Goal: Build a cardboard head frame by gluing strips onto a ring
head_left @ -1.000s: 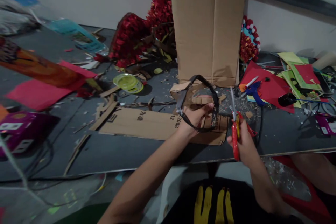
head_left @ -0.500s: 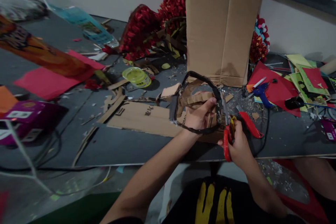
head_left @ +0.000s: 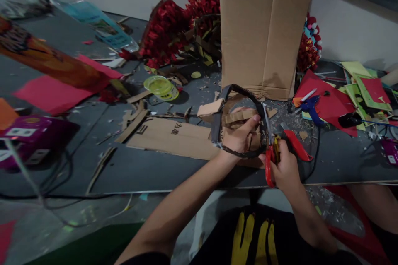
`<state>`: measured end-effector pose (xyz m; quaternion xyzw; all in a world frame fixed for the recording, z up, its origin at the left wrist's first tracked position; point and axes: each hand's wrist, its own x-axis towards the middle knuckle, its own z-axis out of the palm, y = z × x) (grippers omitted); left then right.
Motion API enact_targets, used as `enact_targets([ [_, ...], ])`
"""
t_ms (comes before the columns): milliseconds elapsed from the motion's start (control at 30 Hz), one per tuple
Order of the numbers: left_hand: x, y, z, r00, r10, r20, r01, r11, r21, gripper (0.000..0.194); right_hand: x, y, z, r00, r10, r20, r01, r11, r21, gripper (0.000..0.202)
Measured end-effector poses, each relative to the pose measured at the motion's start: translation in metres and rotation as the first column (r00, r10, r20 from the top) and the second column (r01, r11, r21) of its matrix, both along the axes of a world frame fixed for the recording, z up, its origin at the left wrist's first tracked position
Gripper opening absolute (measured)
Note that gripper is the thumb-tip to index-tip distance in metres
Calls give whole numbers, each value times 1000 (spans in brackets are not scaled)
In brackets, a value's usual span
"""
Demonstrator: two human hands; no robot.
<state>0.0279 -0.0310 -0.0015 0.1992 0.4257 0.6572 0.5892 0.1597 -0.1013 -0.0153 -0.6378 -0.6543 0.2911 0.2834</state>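
Note:
My left hand (head_left: 239, 136) is closed on a curled brown cardboard strip (head_left: 240, 116), inside a dark ring-shaped frame (head_left: 217, 127) that circles the hand. In my right hand (head_left: 284, 161) are red-handled scissors (head_left: 269, 165), with a bit of yellow at the grip. Their blades point away from me and lie along the right side of the dark frame. A flat cardboard piece with printed characters (head_left: 171, 137) rests on the table below my left hand.
A tall cardboard box (head_left: 264, 29) stands behind the hands. A red cutter (head_left: 297, 145) and a blue glue gun (head_left: 313, 109) lie to the right. Leftward are a yellow-green tub (head_left: 161, 87), a tilted bottle (head_left: 99, 27), an orange canister (head_left: 46, 56) and a purple power strip (head_left: 37, 138).
The dark frame and the cardboard strip have shifted slightly right with my left hand. The scissors stay beside the frame's right side, and the camera view has moved a little.

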Motion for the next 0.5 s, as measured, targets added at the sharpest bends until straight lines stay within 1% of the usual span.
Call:
enact_targets([
  [67, 1, 0, 3, 1000, -15, 23, 15, 1000, -8, 43, 0, 1, 1, 999, -21, 39, 21, 1000, 20, 24],
  [133, 1, 0, 6, 999, -24, 44, 25, 1000, -10, 44, 2, 2, -2, 999, -32, 27, 32, 999, 5, 24],
  [200, 1, 0, 8, 998, -24, 62, 25, 999, -19, 44, 4, 2, -6, 998, -46, -40, 45, 999, -24, 24],
  [300, 1, 1, 8, 999, -4, 53, 6, 1000, -30, 44, 7, -1, -9, 976, -63, -206, 54, 997, -53, 22],
  [400, -1, 2, 4, 999, 42, 17, -42, 999, -4, 45, 8, -9, -8, 934, -37, -356, 10, 997, -80, 23],
  [433, -1, 2, 3, 998, 60, 11, -61, 998, 13, 46, 7, -12, -8, 929, -21, -370, -16, 995, -96, 23],
  [500, -1, 2, 2, 995, 96, 8, -96, 994, 59, 48, 4, -19, -7, 941, 15, -337, -66, 988, -139, 23],
])
